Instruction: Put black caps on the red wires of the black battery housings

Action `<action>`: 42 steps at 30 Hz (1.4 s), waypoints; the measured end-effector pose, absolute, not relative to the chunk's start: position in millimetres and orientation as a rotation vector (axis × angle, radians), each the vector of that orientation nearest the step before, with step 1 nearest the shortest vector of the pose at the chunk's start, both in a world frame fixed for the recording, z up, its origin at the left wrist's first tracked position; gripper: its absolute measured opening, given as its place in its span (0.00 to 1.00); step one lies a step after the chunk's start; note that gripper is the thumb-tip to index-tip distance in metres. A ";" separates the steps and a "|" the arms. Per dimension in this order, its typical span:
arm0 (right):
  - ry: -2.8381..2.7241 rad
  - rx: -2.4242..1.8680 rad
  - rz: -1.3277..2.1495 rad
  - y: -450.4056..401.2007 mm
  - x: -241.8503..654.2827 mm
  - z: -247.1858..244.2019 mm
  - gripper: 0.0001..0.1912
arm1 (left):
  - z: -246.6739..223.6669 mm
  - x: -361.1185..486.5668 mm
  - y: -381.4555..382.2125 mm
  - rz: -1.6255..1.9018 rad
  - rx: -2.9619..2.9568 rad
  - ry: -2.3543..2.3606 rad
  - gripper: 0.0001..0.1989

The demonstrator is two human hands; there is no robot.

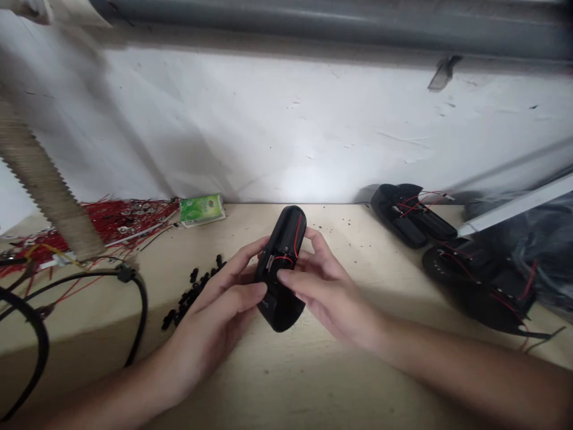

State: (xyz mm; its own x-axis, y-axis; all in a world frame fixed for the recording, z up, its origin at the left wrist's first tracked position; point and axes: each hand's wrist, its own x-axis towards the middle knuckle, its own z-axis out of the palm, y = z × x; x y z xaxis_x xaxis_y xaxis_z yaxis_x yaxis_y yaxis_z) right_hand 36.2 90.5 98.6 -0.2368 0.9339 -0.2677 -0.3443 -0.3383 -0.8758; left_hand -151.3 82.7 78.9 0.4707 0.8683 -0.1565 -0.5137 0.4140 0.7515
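A black plastic housing [283,298], long and rounded at its ends, is held tilted above the table in the middle of the view. Its hollow inner side faces me, with a red wire [297,236] running along it. My left hand [233,298] is closed on the housing's left edge, thumb on the rim. From the right, my right hand [324,280] grips it too, its thumb pressing on the inside near the red wire. The fingers behind the housing are partly hidden. Several small black parts [192,295] lie on the table beside my left hand.
Red wires [129,218] are heaped at the back left near a green packet [201,208]. Black cables [143,298] loop at the left. More black housings [398,218] with red wires lie at the right, by dark plastic bags [550,251]. A white wall [286,131] stands behind.
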 end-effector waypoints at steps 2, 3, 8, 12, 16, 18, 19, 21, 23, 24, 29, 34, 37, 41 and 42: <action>-0.917 -1.022 1.715 90.6 35.9 97.5 0.42 | 77.8 -151.5 82.1 0.932 0.638 0.580 0.24; -0.934 -1.008 1.718 90.8 35.8 97.3 0.41 | 77.8 -151.3 81.6 0.933 0.629 0.586 0.24; -0.979 -0.960 1.733 91.7 35.3 96.7 0.43 | 81.2 -148.5 81.7 0.940 0.599 0.590 0.26; -0.990 -0.898 1.751 92.4 35.7 94.9 0.45 | 85.4 -145.8 83.4 0.967 0.578 0.610 0.28; -0.970 -0.830 1.805 92.6 38.0 94.2 0.49 | 86.6 -145.4 82.5 0.980 0.595 0.592 0.27; -1.006 -0.823 1.821 92.5 39.0 94.4 0.53 | 84.3 -146.5 81.4 0.987 0.615 0.558 0.26; -1.034 -0.825 1.825 92.4 39.4 94.4 0.55 | 82.5 -147.3 80.8 0.985 0.626 0.546 0.26; -1.090 -0.838 1.823 92.1 39.9 94.2 0.56 | 78.5 -149.1 79.8 0.973 0.644 0.534 0.28; -1.136 -0.858 1.796 91.5 40.0 93.5 0.56 | 75.0 -150.6 78.9 0.953 0.670 0.531 0.29; -1.167 -0.872 1.777 91.1 40.0 92.9 0.55 | 73.8 -151.3 78.5 0.949 0.691 0.533 0.30; -1.305 -0.842 1.699 89.6 39.1 87.4 0.53 | 69.8 -155.1 76.3 0.954 0.875 0.557 0.32; -1.274 -0.837 1.677 88.9 37.3 82.8 0.51 | 66.5 -158.2 75.4 0.938 0.954 0.618 0.32; -1.268 -0.852 1.661 88.5 36.9 84.7 0.51 | 66.3 -157.3 74.6 0.942 0.956 0.611 0.31; -1.152 -0.772 1.749 90.0 37.4 91.8 0.48 | 71.7 -157.3 71.2 0.966 0.910 0.635 0.29; -1.124 -0.741 1.759 90.3 37.6 93.6 0.45 | 74.5 -158.1 70.5 0.965 0.910 0.674 0.30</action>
State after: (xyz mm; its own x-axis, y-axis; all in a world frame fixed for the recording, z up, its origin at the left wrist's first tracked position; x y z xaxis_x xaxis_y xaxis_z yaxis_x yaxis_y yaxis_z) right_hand 37.6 90.3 93.6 -0.4216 0.9066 -0.0199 -0.3631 -0.1889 -0.9124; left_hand -158.1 70.5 74.5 0.4260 0.9005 -0.0875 -0.3921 0.2709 0.8791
